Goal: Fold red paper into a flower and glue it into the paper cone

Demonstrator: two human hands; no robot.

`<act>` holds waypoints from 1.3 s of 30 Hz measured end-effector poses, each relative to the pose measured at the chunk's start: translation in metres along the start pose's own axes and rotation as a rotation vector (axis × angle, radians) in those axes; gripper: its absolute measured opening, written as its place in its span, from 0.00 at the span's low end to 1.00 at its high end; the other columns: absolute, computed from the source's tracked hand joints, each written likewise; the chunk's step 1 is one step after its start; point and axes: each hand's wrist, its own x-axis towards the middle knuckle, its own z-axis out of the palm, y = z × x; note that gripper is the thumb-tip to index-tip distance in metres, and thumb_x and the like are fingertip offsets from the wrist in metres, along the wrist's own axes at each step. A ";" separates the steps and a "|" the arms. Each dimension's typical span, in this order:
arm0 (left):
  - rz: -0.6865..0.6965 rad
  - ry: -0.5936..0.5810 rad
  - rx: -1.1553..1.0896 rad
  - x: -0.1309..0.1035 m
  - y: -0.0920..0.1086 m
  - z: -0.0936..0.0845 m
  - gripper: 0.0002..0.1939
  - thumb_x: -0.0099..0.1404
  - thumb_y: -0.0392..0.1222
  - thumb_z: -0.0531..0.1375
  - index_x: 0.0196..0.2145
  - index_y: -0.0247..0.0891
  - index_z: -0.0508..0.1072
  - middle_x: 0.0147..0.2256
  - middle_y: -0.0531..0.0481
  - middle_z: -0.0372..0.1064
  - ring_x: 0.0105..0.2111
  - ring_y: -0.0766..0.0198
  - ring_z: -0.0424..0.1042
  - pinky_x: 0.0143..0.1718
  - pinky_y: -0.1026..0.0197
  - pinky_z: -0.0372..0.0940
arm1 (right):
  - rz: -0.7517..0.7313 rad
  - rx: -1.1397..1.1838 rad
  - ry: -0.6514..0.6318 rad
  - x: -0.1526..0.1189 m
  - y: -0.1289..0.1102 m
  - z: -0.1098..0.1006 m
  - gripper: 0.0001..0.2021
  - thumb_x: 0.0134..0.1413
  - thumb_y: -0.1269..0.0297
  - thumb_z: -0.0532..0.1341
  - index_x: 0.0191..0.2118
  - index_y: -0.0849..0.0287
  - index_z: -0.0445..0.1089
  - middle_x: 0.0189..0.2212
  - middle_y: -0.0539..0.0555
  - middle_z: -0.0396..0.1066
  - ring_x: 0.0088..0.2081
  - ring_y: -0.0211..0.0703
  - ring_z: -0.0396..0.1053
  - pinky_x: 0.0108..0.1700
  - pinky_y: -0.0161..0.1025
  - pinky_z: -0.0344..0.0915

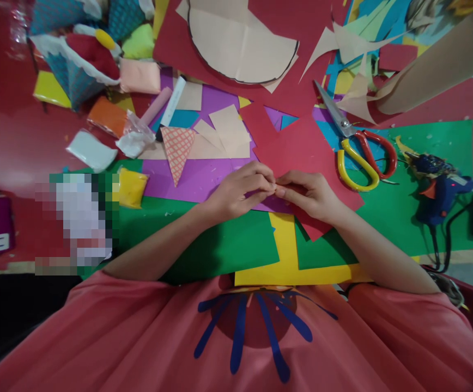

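My left hand [242, 188] and my right hand [312, 195] meet fingertip to fingertip over the coloured sheets. Both are closed in a pinch, and whatever sits between the fingertips is too small and hidden to make out. Beneath them lie a red sheet [289, 144] and a purple sheet [155, 179]. Left of my left hand is a small triangular piece with a red lattice pattern [178, 149]. Scissors [349, 133] with one yellow and one red handle rest to the right of my right hand, blades slightly apart.
A blue glue gun [444, 198] lies at right, its cord running toward the table edge. Behind it stands a tan paper roll [432, 73]. Packets of coloured clay [108, 115], a marker [173, 100] and blue patterned cones [75, 71] crowd the left. A beige outlined cutout [242, 46] lies at the back.
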 end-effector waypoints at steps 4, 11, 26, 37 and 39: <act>-0.019 -0.028 0.032 0.000 0.002 -0.001 0.03 0.68 0.35 0.58 0.34 0.39 0.69 0.36 0.51 0.73 0.39 0.69 0.74 0.39 0.65 0.69 | -0.007 -0.004 -0.017 0.001 0.000 0.001 0.14 0.62 0.55 0.58 0.36 0.62 0.72 0.30 0.51 0.74 0.30 0.35 0.68 0.33 0.32 0.63; -0.029 0.009 -0.017 -0.003 0.003 0.003 0.02 0.68 0.35 0.58 0.38 0.40 0.69 0.35 0.52 0.74 0.37 0.69 0.75 0.39 0.66 0.70 | 0.054 0.121 -0.041 0.001 -0.001 0.001 0.13 0.62 0.55 0.59 0.37 0.61 0.71 0.29 0.50 0.72 0.27 0.33 0.67 0.32 0.33 0.63; -0.239 0.199 -0.297 -0.016 -0.002 0.014 0.09 0.65 0.36 0.61 0.42 0.43 0.65 0.36 0.56 0.69 0.37 0.71 0.75 0.43 0.64 0.74 | 0.041 -0.063 -0.014 0.001 0.003 0.001 0.18 0.56 0.52 0.63 0.45 0.62 0.74 0.37 0.56 0.78 0.34 0.40 0.73 0.36 0.35 0.65; -0.281 0.167 -0.282 -0.013 0.002 0.017 0.06 0.67 0.40 0.60 0.39 0.41 0.64 0.34 0.54 0.69 0.37 0.69 0.75 0.44 0.61 0.74 | 0.015 -0.155 -0.055 -0.001 0.001 0.002 0.23 0.65 0.49 0.53 0.37 0.64 0.75 0.20 0.47 0.65 0.21 0.30 0.58 0.26 0.31 0.52; -0.301 0.165 -0.297 -0.012 0.003 0.016 0.07 0.67 0.42 0.60 0.38 0.41 0.64 0.34 0.54 0.68 0.37 0.69 0.75 0.43 0.62 0.74 | 0.035 -0.147 -0.051 -0.001 0.000 0.003 0.23 0.64 0.49 0.53 0.37 0.64 0.76 0.20 0.47 0.63 0.21 0.30 0.55 0.26 0.32 0.52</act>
